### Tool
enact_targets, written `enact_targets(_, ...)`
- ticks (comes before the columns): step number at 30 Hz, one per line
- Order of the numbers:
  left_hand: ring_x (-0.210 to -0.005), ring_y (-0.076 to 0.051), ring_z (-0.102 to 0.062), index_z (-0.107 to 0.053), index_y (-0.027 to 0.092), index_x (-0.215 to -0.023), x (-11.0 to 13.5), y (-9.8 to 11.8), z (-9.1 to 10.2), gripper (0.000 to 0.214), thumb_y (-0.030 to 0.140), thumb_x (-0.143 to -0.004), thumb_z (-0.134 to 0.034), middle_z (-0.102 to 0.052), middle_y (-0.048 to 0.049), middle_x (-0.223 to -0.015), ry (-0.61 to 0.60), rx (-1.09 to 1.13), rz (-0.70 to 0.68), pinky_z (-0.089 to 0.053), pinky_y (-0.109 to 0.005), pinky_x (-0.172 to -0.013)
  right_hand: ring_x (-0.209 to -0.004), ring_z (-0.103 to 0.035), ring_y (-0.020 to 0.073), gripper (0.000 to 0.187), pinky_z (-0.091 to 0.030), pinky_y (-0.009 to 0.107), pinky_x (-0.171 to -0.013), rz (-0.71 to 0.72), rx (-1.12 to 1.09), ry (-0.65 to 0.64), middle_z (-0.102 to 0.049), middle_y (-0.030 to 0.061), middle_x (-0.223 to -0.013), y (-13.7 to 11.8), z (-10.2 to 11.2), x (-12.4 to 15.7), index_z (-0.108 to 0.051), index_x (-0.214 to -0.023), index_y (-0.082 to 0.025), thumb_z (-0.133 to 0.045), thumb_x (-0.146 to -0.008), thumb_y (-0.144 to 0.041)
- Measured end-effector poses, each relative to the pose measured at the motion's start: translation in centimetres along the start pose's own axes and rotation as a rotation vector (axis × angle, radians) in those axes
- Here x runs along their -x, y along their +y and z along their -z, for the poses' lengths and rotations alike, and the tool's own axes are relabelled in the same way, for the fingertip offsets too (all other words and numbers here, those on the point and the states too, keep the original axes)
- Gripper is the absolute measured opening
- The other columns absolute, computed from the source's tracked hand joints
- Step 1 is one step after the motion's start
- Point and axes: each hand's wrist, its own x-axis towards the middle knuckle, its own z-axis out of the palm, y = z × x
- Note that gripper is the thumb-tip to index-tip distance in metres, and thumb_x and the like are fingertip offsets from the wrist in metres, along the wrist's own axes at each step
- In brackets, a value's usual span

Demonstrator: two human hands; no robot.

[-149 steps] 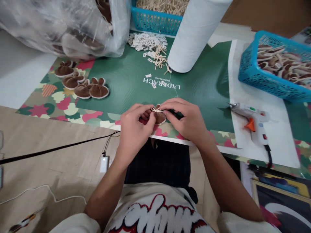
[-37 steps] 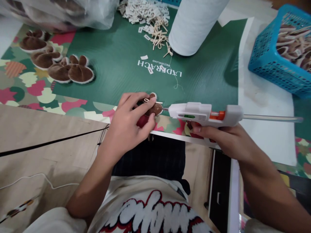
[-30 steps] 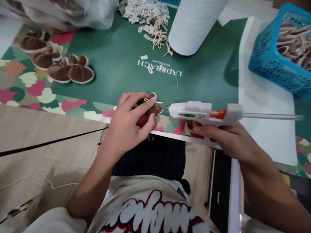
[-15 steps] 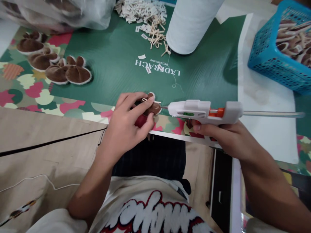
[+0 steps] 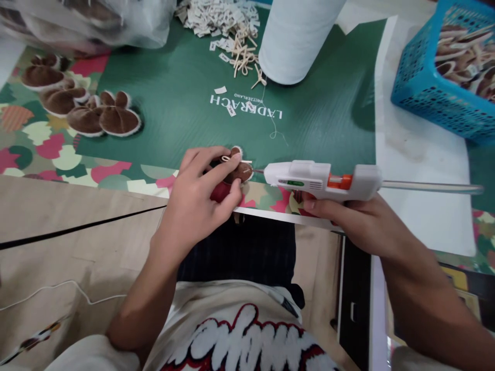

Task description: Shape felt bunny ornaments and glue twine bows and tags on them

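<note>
My left hand (image 5: pixel 204 188) grips a small brown plush bunny head (image 5: pixel 242 171) with a white fuzzy edge near the table's front edge. A cream bow loop shows between the fingers, and something dark red (image 5: pixel 220 192) lies under them. In my right hand (image 5: pixel 348 216) is a white glue gun (image 5: pixel 305 178) with a long clear glue stick out of its back. Its metal nozzle points left and meets the right edge of the plush head, where a pale line shows. The fingers around the handle are partly hidden.
Several brown plush bunny heads (image 5: pixel 119 116) lie at the left. Behind are a plastic bag (image 5: pixel 143 26), a heap of white labels (image 5: pixel 216 18), cream bows (image 5: pixel 243 56) and a white thread cone (image 5: pixel 296 46). A blue basket (image 5: pixel 417 87) of brown pieces stands at the right.
The whole view has shifted slightly, so things sit a little further left. Both hands keep their hold, with the nozzle still at the plush head.
</note>
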Motion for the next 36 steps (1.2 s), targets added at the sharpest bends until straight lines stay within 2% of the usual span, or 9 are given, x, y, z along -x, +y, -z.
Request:
enact_targets(7,-0.122,-0.031,-0.066,-0.07,0.033,-0.128,-0.1,0.0,-0.1,0.031,0.027,-0.099,-0.063,-0.07,-0.0081,-0.131,0.01,-0.009,-0.002,-0.051,-0.062,-0.11,-0.094,-0.071,0.0324,0.036,-0.057,0.043,-0.082,-0.023,0.036,0.059,-0.078,0.0005,-0.095,0.4,0.0,0.8,-0.081,-0.088,-0.028,-0.08,-0.078,-0.063)
enact_targets(12,-0.121,-0.032,-0.066,-0.07,0.033,-0.128,0.0,0.0,0.0,0.03,0.028,-0.099,-0.064,-0.07,-0.0083,-0.13,0.01,-0.007,0.005,-0.052,-0.062,-0.11,-0.092,-0.072,0.0284,0.023,-0.058,0.039,-0.085,-0.002,-0.238,0.05,-0.079,0.0002,-0.092,-0.4,-0.6,0.8,-0.081,-0.084,-0.029,-0.085,-0.078,-0.051)
enact_targets(17,-0.121,-0.03,-0.066,-0.069,0.034,-0.129,0.0,0.0,0.0,0.033,0.025,-0.098,-0.065,-0.07,-0.0078,-0.13,0.027,0.003,-0.007,-0.053,-0.061,-0.109,-0.091,-0.071,0.0242,0.018,-0.057,0.035,-0.081,0.03,-0.456,0.333,-0.077,0.0019,-0.095,-0.1,0.8,0.0,-0.08,-0.084,-0.029,-0.087,-0.073,-0.042)
enact_targets(22,-0.118,-0.03,-0.066,-0.07,0.029,-0.13,0.0,-0.1,0.1,0.035,0.021,-0.096,-0.066,-0.07,-0.0102,-0.129,0.052,0.02,-0.035,-0.055,-0.058,-0.105,-0.069,-0.06,0.0202,0.046,-0.044,0.034,-0.059,-0.203,-0.387,0.525,-0.074,0.0055,-0.089,1.3,4.9,-1.3,-0.08,-0.09,-0.027,-0.095,-0.056,-0.055)
enact_targets(25,-0.116,-0.029,-0.066,-0.07,0.024,-0.129,0.0,-0.2,0.2,0.035,0.019,-0.094,-0.067,-0.071,-0.0111,-0.127,0.069,0.023,-0.044,-0.056,-0.054,-0.102,-0.065,-0.058,0.0236,0.041,-0.041,0.04,-0.062,-0.363,-0.177,0.591,-0.07,0.0082,-0.078,1.6,7.3,-1.6,-0.074,-0.075,-0.025,-0.091,-0.059,-0.059)
enact_targets(28,-0.114,-0.028,-0.066,-0.07,0.024,-0.129,0.0,-0.3,0.3,0.035,0.018,-0.094,-0.066,-0.071,-0.0106,-0.125,0.08,0.022,-0.051,-0.057,-0.053,-0.101,-0.07,-0.06,0.0324,0.038,-0.039,0.046,-0.066,-0.431,0.408,0.668,-0.068,0.0143,-0.076,1.4,8.2,-1.1,-0.064,-0.067,-0.026,-0.075,-0.077,-0.062)
enact_targets(31,-0.114,-0.027,-0.066,-0.068,0.024,-0.13,0.1,-0.4,0.2,0.037,0.016,-0.093,-0.066,-0.069,-0.0111,-0.127,0.108,0.026,-0.053,-0.057,-0.052,-0.1,-0.086,-0.064,0.0404,0.03,-0.039,0.048,-0.07,-0.265,0.844,0.858,-0.07,0.0212,-0.087,0.0,7.0,-0.3,-0.065,-0.077,-0.026,-0.065,-0.088,-0.053)
enact_targets(33,-0.115,-0.028,-0.065,-0.067,0.025,-0.131,0.1,-0.5,0.0,0.04,0.016,-0.093,-0.067,-0.066,-0.0121,-0.129,0.13,0.016,-0.037,-0.058,-0.053,-0.101,-0.081,-0.064,0.037,0.032,-0.038,0.046,-0.069,-0.03,0.839,0.89,-0.071,0.0177,-0.084,-1.9,4.9,-0.6,-0.066,-0.08,-0.025,-0.06,-0.093,-0.053)
enact_targets(36,-0.117,-0.028,-0.064,-0.067,0.025,-0.131,0.1,-0.5,0.0,0.039,0.016,-0.093,-0.067,-0.064,-0.0129,-0.129,0.138,-0.004,-0.018,-0.058,-0.054,-0.102,-0.075,-0.064,0.0269,0.031,-0.044,0.04,-0.074,0.446,0.544,0.547,-0.072,0.009,-0.085,-5.9,1.1,-3.8,-0.069,-0.085,-0.026,-0.057,-0.099,-0.05)
